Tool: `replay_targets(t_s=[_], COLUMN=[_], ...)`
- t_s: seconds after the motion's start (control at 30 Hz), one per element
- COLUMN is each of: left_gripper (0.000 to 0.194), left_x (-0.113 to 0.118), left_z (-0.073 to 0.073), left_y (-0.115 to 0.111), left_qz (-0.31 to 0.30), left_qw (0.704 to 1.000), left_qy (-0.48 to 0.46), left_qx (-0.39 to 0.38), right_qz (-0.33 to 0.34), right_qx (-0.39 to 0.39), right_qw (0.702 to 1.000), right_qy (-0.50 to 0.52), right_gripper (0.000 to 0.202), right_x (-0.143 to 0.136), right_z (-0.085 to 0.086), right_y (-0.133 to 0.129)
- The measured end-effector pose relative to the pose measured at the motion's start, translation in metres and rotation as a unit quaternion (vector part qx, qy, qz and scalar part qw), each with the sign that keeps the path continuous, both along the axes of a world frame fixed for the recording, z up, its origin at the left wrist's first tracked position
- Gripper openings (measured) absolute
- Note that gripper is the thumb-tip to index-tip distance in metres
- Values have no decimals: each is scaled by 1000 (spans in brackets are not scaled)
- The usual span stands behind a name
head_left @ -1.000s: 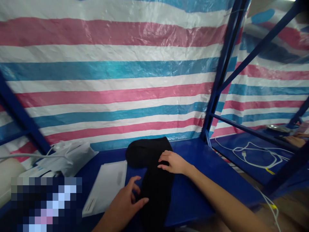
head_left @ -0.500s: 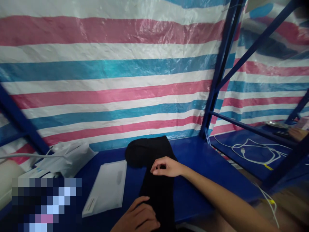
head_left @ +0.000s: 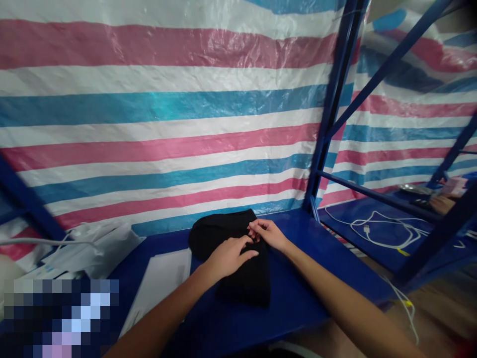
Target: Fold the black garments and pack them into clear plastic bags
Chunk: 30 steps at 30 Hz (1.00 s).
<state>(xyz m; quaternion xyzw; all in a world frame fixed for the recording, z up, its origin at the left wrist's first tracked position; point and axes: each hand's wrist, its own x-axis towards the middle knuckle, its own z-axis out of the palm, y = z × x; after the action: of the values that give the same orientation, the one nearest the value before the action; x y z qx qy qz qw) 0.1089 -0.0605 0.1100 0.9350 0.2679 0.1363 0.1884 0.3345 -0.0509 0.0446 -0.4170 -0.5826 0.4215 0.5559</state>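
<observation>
A black sock (head_left: 244,283) lies on the blue tabletop, its leg doubled over so that a folded edge faces me and the rounded toe points left. My left hand (head_left: 231,253) rests on top of the sock, palm down, with its thumb apart from its fingers. At the sock's upper right edge, my right hand (head_left: 268,233) pinches the black cloth between thumb and fingers. The fingertips of both hands nearly meet there. To the left, partly behind my left forearm, lies a flat translucent white packet (head_left: 164,273) with a small printed label.
Crumpled white plastic bags (head_left: 100,248) sit at the left. Blue metal posts (head_left: 324,134) frame the table (head_left: 294,278) before a striped tarp (head_left: 167,109). A white cable (head_left: 387,238) lies coiled on the neighbouring table, where another person's hand (head_left: 441,204) shows.
The sock's near end has been folded up and away from me, so it looks shorter. My left hand moved forward onto the sock; my right hand shifted slightly up and right.
</observation>
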Motion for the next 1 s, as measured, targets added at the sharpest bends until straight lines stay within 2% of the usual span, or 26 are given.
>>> replay_targets(t_s=[0.1, 0.17, 0.3, 0.5, 0.6, 0.7, 0.8, 0.9, 1.0], left_gripper=[38, 49, 63, 56, 54, 55, 56, 50, 42], left_x=[7, 7, 3, -4, -10, -18, -26, -32, -38], left_z=[-21, -26, -20, -18, -21, -21, -22, -13, 18], left_y=[13, 14, 14, 9, -6, -23, -30, -23, -11], left_qz=[5, 12, 18, 16, 14, 52, 87, 66, 64], left_qw=[999, 999, 997, 988, 990, 986, 978, 979, 990], left_qy=[18, 30, 69, 116, 100, 115, 144, 128, 63], left_qx=[40, 35, 6, -98, -99, -106, -121, -146, -109], right_qz=[-13, -18, -15, -7, 0, 11, 17, 20, 21], right_qx=[2, 2, -4, -4, -11, -15, -19, -22, -17], right_qw=[1000, 1000, 1000, 1000, 999, 999, 999, 999, 999], right_qy=[-6, -15, -23, -26, -32, -41, -41, -38, -39], right_gripper=[51, 50, 50, 50, 50, 50, 51, 52, 51], right_x=[5, 9, 12, 12, 12, 11, 10, 10, 10], right_z=[-4, -6, -9, -11, -12, -12, -12, -12, -10], right_y=[3, 5, 6, 7, 7, 6, 6, 5, 4])
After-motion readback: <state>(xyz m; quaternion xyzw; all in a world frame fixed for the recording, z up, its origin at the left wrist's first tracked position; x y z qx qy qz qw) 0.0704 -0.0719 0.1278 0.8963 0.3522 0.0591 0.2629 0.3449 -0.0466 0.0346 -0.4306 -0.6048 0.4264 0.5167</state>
